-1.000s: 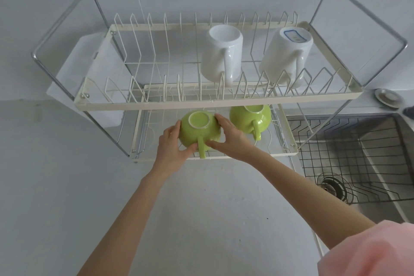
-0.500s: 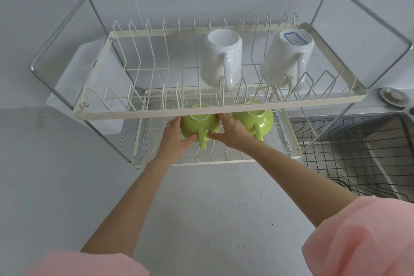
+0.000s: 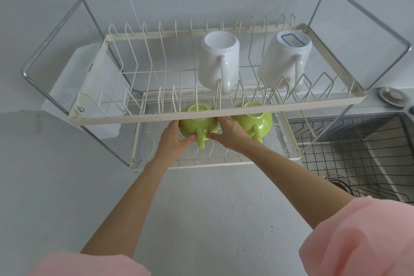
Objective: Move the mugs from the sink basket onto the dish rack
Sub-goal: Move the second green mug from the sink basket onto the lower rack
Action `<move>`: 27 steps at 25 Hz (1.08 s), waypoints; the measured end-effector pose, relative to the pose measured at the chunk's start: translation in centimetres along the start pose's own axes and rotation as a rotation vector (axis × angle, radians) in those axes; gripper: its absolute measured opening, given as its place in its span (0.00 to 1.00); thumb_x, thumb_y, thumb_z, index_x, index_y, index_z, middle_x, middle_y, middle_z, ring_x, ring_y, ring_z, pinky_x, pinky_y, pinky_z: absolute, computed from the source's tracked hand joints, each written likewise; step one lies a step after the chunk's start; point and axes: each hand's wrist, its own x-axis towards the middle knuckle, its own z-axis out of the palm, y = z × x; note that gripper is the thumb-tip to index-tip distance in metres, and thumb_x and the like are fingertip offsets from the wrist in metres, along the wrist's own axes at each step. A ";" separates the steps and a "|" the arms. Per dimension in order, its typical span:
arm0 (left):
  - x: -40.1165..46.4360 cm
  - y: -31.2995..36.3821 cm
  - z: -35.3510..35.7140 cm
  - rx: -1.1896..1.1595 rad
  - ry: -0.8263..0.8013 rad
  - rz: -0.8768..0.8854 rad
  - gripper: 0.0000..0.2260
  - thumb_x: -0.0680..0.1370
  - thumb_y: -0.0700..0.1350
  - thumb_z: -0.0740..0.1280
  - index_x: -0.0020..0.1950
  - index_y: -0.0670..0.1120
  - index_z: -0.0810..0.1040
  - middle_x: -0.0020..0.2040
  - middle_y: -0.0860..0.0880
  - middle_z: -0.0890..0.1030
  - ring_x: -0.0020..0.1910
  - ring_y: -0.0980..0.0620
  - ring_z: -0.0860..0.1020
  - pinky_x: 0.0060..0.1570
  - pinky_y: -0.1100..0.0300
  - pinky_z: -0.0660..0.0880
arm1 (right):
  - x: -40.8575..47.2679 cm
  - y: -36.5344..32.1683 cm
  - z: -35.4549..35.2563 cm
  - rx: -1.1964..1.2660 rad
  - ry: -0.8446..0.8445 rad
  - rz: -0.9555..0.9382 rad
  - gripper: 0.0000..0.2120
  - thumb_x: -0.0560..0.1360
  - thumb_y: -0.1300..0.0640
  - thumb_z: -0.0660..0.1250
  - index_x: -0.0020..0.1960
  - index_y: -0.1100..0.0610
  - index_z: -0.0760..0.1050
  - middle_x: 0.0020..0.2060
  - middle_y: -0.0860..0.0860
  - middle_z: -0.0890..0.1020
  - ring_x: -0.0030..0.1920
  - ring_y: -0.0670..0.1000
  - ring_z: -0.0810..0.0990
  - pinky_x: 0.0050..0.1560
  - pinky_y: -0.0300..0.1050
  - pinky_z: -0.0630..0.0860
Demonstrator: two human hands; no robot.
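Nearest the camera, two pink sleeves are seen, and from them both forearms are stretched forward over the bare worktop [image 3: 201, 213] toward the dish rack [image 3: 224, 113].

At the rack's lower tier [image 3: 224, 163], a green mug [image 3: 197, 122] is held between the two hands. The left hand [image 3: 173, 139] is cupped against the mug's left side and the right hand [image 3: 228, 132] against its right side, so the grip is closed on the mug from both flanks, with the thumbs meeting near the handle. The mug is turned mouth-down, its base ring uppermost, and its handle is pointed back toward the person, between the two hands. Whether the rim is already resting on the wires cannot be told, since the front rail of the upper tier hides that part.

Just to the right, touching or nearly touching the right hand, a second green mug [image 3: 257, 119] is set mouth-down on the same tier, handle also toward the front. The free space lies to the left of the held mug, so any correction is judged safer leftward, away from the neighbour.

Farther up, on the upper tier, two white mugs [image 3: 218, 63] [image 3: 284, 63] are stood mouth-down among the prongs.

To the right, the sink basket [image 3: 349, 152] appears empty of mugs in the part that is visible, so the task is judged nearly complete once the hands are released.
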 end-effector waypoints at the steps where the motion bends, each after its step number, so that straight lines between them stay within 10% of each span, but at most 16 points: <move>1: 0.0 0.0 0.0 -0.001 0.000 0.001 0.29 0.70 0.45 0.70 0.68 0.44 0.63 0.65 0.42 0.72 0.64 0.44 0.70 0.62 0.52 0.66 | -0.1 0.0 0.0 -0.001 0.002 -0.003 0.33 0.71 0.57 0.68 0.71 0.60 0.57 0.66 0.59 0.70 0.62 0.60 0.71 0.64 0.54 0.69; 21: -1.2 0.5 -0.2 0.029 -0.023 0.037 0.31 0.72 0.41 0.68 0.71 0.44 0.57 0.69 0.44 0.67 0.67 0.47 0.66 0.61 0.62 0.61 | -1.7 -1.5 -0.8 -0.100 0.017 -0.053 0.32 0.71 0.59 0.67 0.70 0.60 0.56 0.63 0.57 0.69 0.60 0.59 0.71 0.54 0.54 0.74; 27: -3.6 1.6 -0.6 0.303 -0.033 0.062 0.30 0.75 0.46 0.63 0.72 0.41 0.53 0.74 0.40 0.58 0.73 0.43 0.55 0.71 0.48 0.55 | -4.2 -1.7 -2.3 -0.210 0.031 -0.103 0.36 0.73 0.56 0.65 0.74 0.56 0.49 0.75 0.52 0.57 0.72 0.55 0.60 0.66 0.54 0.65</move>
